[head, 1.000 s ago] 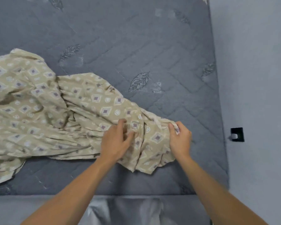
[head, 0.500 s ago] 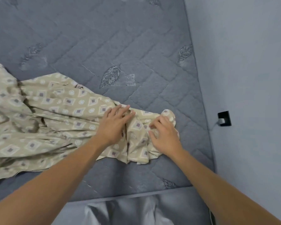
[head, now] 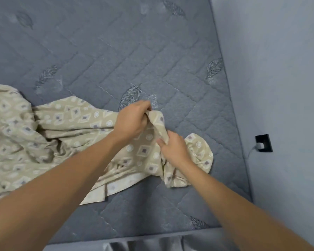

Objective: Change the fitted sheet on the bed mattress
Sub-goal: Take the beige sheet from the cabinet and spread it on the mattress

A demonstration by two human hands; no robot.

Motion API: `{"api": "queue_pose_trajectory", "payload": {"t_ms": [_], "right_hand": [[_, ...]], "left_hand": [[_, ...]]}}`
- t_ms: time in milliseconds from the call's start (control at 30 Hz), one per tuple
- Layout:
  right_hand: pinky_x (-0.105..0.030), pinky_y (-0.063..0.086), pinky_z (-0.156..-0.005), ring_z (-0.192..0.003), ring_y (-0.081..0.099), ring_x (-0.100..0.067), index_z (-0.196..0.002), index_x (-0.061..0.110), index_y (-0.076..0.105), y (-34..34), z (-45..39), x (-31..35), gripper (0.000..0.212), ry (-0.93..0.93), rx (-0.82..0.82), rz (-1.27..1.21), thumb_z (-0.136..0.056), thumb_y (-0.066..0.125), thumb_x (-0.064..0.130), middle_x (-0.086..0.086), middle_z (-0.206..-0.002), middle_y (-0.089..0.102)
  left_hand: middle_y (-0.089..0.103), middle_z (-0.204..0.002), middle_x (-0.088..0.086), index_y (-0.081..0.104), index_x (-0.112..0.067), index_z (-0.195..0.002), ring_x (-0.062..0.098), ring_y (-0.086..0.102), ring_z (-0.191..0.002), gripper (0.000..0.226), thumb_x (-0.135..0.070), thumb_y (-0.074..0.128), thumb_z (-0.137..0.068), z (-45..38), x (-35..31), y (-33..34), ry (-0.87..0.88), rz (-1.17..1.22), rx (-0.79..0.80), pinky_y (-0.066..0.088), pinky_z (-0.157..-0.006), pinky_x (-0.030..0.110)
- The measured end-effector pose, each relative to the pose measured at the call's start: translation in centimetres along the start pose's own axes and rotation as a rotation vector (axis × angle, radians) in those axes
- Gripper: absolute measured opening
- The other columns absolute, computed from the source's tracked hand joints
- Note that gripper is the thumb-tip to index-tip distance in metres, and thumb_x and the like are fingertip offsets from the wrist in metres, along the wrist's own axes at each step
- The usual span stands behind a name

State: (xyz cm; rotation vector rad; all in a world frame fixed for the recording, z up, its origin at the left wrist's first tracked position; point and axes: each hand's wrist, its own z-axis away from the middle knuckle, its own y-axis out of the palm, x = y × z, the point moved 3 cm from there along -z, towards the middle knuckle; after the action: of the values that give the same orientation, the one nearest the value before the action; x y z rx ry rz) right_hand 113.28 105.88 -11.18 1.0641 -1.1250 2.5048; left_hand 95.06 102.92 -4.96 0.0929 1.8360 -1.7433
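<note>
A grey quilted mattress (head: 101,51) fills most of the view, bare over nearly all its top, with a pale wall (head: 279,69) close along its right side. At the left, a beige patterned sheet (head: 16,138) lies bunched and creased on the mattress, trailing rightward in a loose rope toward the near right corner. None of it is tucked round any corner that shows. Over the middle, the left hand (head: 132,120) has its fingers curled round a fold of the sheet's edge and lifts it off the surface. Just right of it, the right hand (head: 174,147) pinches the same strip lower down, so the cloth runs taut between the two. Beyond that, a rounded end of sheet rests flat. On the wall at far right sits a black socket (head: 264,143) with a plug in it. By my judgement the job is early: the sheet is being sorted to find a corner, and spreading and fitting all corners remain.
</note>
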Motion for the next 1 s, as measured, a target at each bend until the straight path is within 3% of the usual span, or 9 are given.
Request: {"api": "queue_pose_trajectory", "payload": {"t_ms": [200, 267, 367, 467, 567, 700, 833, 933, 1000], "right_hand": [[-0.044, 0.035, -0.061, -0.082, 0.059, -0.037, -0.092, 0.022, 0.049, -10.0, -9.5, 5.0, 0.023, -0.077, -0.370, -0.085, -0.086, 0.055, 0.001, -0.004, -0.083, 0.064], [-0.045, 0.038, -0.063, -0.085, 0.057, -0.033, -0.106, 0.019, 0.051, -12.3, -12.0, 7.1, 0.028, -0.123, -0.442, -0.058, -0.089, 0.051, -0.003, -0.006, -0.091, 0.065], [-0.044, 0.047, -0.092, -0.118, 0.055, -0.032, -0.136, 0.019, 0.046, -11.9, -13.5, 7.0, 0.043, -0.080, -0.315, -0.002, -0.098, 0.065, 0.017, -0.010, -0.128, 0.062], [-0.052, 0.037, -0.114, -0.141, 0.036, -0.040, -0.155, 0.021, 0.029, -8.8, -12.0, 3.1, 0.085, 0.063, -0.134, 0.240, -0.089, 0.077, 0.045, -0.013, -0.154, 0.040], [-0.059, 0.034, -0.118, -0.147, 0.030, -0.045, -0.162, 0.028, 0.008, -6.0, -9.1, -1.6, 0.117, 0.222, -0.010, 0.318, -0.078, 0.079, 0.067, -0.015, -0.164, 0.025], [-0.059, 0.041, -0.107, -0.136, 0.038, -0.050, -0.162, 0.034, -0.009, -3.5, -6.9, -5.6, 0.135, 0.369, -0.056, 0.363, -0.070, 0.083, 0.071, -0.022, -0.151, 0.033], [-0.050, 0.052, -0.096, -0.123, 0.059, -0.038, -0.155, 0.024, 0.030, -2.5, -8.1, -6.5, 0.095, 0.228, -0.062, 0.136, -0.082, 0.084, 0.050, -0.011, -0.138, 0.060], [-0.045, 0.059, -0.081, -0.092, 0.068, -0.025, -0.117, 0.028, 0.057, -3.8, -8.8, -6.5, 0.032, 0.087, -0.090, 0.032, -0.091, 0.074, 0.029, 0.003, -0.103, 0.072], [-0.048, 0.059, -0.073, -0.080, 0.066, -0.020, -0.106, 0.029, 0.058, -5.8, -8.8, -7.4, 0.021, 0.049, -0.175, 0.064, -0.092, 0.064, 0.015, 0.006, -0.090, 0.069]], "left_hand": [[0.063, -0.106, 0.006, 0.061, -0.013, -0.108, 0.033, 0.055, -0.101, 0.023, -0.008, 0.049, -0.089, -9.6, -1.4, -4.7, 0.072, 0.127, -0.188, 0.047, -0.082, 0.052], [0.058, -0.134, 0.004, 0.056, -0.015, -0.131, 0.030, 0.050, -0.123, 0.038, -0.007, 0.052, -0.094, -10.8, -0.7, -5.1, 0.092, 0.153, -0.176, 0.045, -0.104, 0.046], [0.032, -0.163, 0.004, 0.035, -0.023, -0.156, 0.029, 0.032, -0.148, 0.071, -0.011, 0.062, -0.092, -9.2, 1.8, -3.5, 0.049, 0.031, -0.032, 0.035, -0.117, 0.044], [0.043, -0.152, 0.006, 0.038, -0.027, -0.153, 0.031, 0.042, -0.138, 0.057, -0.032, 0.059, -0.100, -4.6, 3.8, 0.2, -0.085, -0.092, 0.207, 0.047, -0.103, 0.048], [0.047, -0.146, 0.007, 0.036, -0.027, -0.150, 0.033, 0.045, -0.134, 0.066, -0.055, 0.060, -0.096, 0.0, 4.6, 3.9, -0.215, -0.177, 0.450, 0.048, -0.099, 0.050], [0.040, -0.148, 0.010, 0.034, -0.030, -0.149, 0.035, 0.039, -0.139, 0.099, -0.084, 0.068, -0.073, 4.4, 4.7, 8.5, -0.377, -0.173, 0.687, 0.046, -0.105, 0.052], [0.028, -0.140, 0.011, 0.017, -0.037, -0.152, 0.036, 0.032, -0.132, 0.107, -0.080, 0.071, -0.071, 6.2, 3.7, 11.4, -0.284, -0.339, 0.556, 0.045, -0.099, 0.055], [0.041, -0.126, 0.007, 0.042, -0.025, -0.135, 0.033, 0.044, -0.115, 0.073, -0.054, 0.077, -0.078, 6.5, 3.7, 12.8, -0.204, -0.367, 0.403, 0.048, -0.085, 0.048], [0.048, -0.122, 0.005, 0.050, -0.020, -0.125, 0.031, 0.050, -0.114, 0.054, -0.033, 0.079, -0.081, 6.0, 3.4, 13.5, -0.171, -0.309, 0.402, 0.053, -0.081, 0.046]]}}
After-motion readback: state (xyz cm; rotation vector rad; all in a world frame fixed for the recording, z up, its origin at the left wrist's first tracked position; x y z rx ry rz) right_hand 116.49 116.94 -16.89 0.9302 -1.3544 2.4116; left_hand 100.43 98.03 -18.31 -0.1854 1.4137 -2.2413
